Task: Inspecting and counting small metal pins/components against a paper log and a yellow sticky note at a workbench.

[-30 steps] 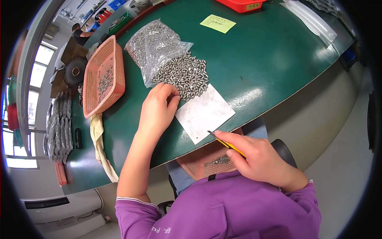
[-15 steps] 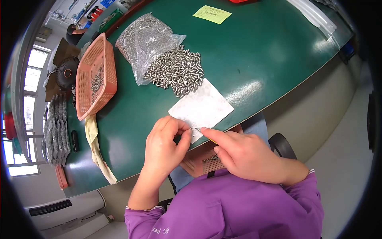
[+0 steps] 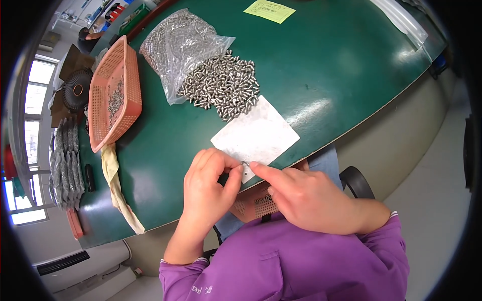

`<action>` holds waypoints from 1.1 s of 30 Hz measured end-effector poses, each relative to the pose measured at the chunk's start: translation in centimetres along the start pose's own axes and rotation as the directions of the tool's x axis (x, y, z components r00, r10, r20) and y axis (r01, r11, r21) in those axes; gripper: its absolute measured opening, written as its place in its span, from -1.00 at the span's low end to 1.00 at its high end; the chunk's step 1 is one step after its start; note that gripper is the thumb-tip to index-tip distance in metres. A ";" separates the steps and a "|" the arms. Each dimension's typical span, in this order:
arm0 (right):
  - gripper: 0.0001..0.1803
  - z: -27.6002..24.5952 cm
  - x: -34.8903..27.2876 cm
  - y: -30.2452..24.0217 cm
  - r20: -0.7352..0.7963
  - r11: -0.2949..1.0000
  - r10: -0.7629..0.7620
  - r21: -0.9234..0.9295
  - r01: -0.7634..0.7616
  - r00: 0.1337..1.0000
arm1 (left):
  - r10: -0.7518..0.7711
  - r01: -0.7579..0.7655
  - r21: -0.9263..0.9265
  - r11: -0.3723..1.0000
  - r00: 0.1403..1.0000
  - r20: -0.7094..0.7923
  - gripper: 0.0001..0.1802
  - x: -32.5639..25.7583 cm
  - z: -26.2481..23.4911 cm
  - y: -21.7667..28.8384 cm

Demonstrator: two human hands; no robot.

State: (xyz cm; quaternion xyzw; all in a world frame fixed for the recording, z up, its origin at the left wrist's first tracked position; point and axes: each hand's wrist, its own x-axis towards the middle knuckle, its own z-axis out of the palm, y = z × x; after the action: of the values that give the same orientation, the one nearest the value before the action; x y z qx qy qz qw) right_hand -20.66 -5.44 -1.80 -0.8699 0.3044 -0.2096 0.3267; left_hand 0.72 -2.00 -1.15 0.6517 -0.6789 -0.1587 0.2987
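Observation:
Over the near corner of a white paper sheet, my left hand pinches a tiny silver metal part between thumb and forefinger. My right hand is closed with its forefinger stretched toward that part; its fingers wrap a thin tool, which is mostly hidden now, though a bit of yellow handle showed a moment ago. Beyond the sheet lies a heap of small silver screw-like parts, some touching the paper. They spill from a clear plastic bag filled with more of them.
A pink plastic basket with some small parts stands at the left on the green table. Near it lie a pale cloth strip and stacked filled bags. Another basket is below the table edge. A yellow paper slip lies far off.
The view has shifted slightly. Both hands stay together at the paper's near corner, and the yellow handle by my right hand has gone out of sight.

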 end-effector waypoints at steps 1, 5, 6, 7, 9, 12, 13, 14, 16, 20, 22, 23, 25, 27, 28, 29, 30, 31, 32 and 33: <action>-0.41 -0.2 0.2 0.0 0.003 1.000 0.000 0.001 0.000 1.000 | 0.008 -0.008 0.001 1.000 1.000 -0.004 -0.83 0.0 0.0 0.0; -0.43 -0.8 0.7 -0.2 0.063 0.999 -0.020 -0.035 0.022 0.998 | 0.019 -0.019 0.001 1.000 1.000 0.009 -0.84 0.3 -0.2 0.1; -0.43 -0.9 0.8 -0.3 0.063 0.996 -0.046 -0.072 0.051 0.997 | 0.000 0.000 -0.002 1.000 1.000 0.021 -0.84 0.3 -0.2 0.1; -0.43 -1.0 0.8 -0.5 0.059 0.996 -0.049 -0.074 0.053 0.997 | -0.018 0.018 -0.004 1.000 0.999 0.032 -0.84 0.3 -0.2 0.2; -0.44 -1.0 0.8 -0.6 0.059 0.997 -0.032 -0.075 0.036 0.998 | -0.027 0.027 -0.005 1.000 0.999 0.031 -0.86 0.2 -0.3 0.1; -0.47 -0.9 0.3 0.3 0.014 0.993 0.003 0.121 -0.004 1.000 | 0.129 -0.118 -0.082 0.990 0.980 0.153 -0.91 -0.3 -1.5 0.1; -0.48 -0.8 0.1 0.5 -0.072 0.987 -0.001 0.160 0.013 0.997 | 0.150 -0.116 -0.153 0.981 0.960 0.236 -0.90 -0.4 -2.0 0.6; -0.49 -0.8 -0.3 0.6 -0.151 0.979 -0.003 0.201 0.034 0.988 | 0.148 -0.114 -0.149 0.982 0.961 0.234 -0.90 -0.4 -2.4 0.9; -0.48 -1.3 -0.8 1.1 -0.205 0.984 -0.049 0.156 0.082 0.978 | 0.146 -0.112 -0.146 0.983 0.957 0.251 -0.88 0.0 -2.9 1.1; -0.46 -1.7 -1.3 1.2 -0.218 0.987 0.008 0.157 0.027 0.976 | 0.015 -0.012 0.095 0.995 0.999 -0.036 -0.89 3.7 -1.5 -1.1; -0.46 -1.5 -1.6 1.1 -0.213 0.983 0.002 0.179 0.037 0.977 | 0.052 -0.045 0.137 0.990 0.997 -0.050 -0.90 4.9 -1.1 -1.8; -0.46 -1.4 -1.7 1.1 -0.214 0.983 0.000 0.178 0.039 0.977 | 0.084 -0.072 0.181 0.981 0.995 -0.060 -0.90 5.4 -1.0 -2.1; -0.45 -1.4 -1.8 1.0 -0.207 0.985 -0.001 0.171 0.037 0.978 | 0.099 -0.090 0.198 0.976 0.994 -0.036 -0.90 5.9 -0.9 -2.5; -0.45 -1.4 -1.9 1.0 -0.209 0.985 -0.008 0.169 0.044 0.978 | 0.087 -0.078 0.217 0.973 0.996 -0.031 -0.92 6.2 -0.8 -2.5; -0.45 -1.4 -2.0 1.0 -0.210 0.985 -0.015 0.167 0.051 0.978 | 0.087 -0.078 0.218 0.973 0.996 -0.032 -0.92 6.1 -1.0 -2.5; -0.45 -1.5 -2.0 0.8 -0.209 0.984 -0.014 0.168 0.050 0.978 | 0.065 -0.060 0.213 0.975 0.998 -0.020 -0.92 6.0 -1.1 -2.4; -0.47 -1.9 -1.9 0.5 -0.151 0.983 0.033 0.184 -0.005 0.988 | 0.043 -0.041 0.208 0.977 0.999 -0.009 -0.92 5.9 -1.2 -2.4; -0.49 -2.0 -1.9 0.3 -0.091 0.979 0.079 0.196 -0.060 0.993 | 0.041 -0.038 0.209 0.977 0.999 -0.009 -0.92 5.5 -1.3 -2.1; -0.49 -2.0 -2.0 0.4 -0.093 0.979 0.085 0.194 -0.066 0.992 | 0.025 -0.021 0.136 0.991 0.999 -0.024 -0.92 4.9 -1.3 -1.6; -0.49 -2.0 -2.0 0.5 -0.087 0.980 0.086 0.187 -0.068 0.993 | 0.006 -0.003 0.066 0.998 0.999 -0.040 -0.91 4.2 -1.6 -1.0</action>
State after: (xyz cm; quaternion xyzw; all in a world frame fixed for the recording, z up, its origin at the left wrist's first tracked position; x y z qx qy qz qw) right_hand -23.44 -5.26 -1.14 -0.8126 0.3323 -0.2649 0.3988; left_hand 2.59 -5.98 0.28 0.6628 -0.6790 -0.1224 0.2909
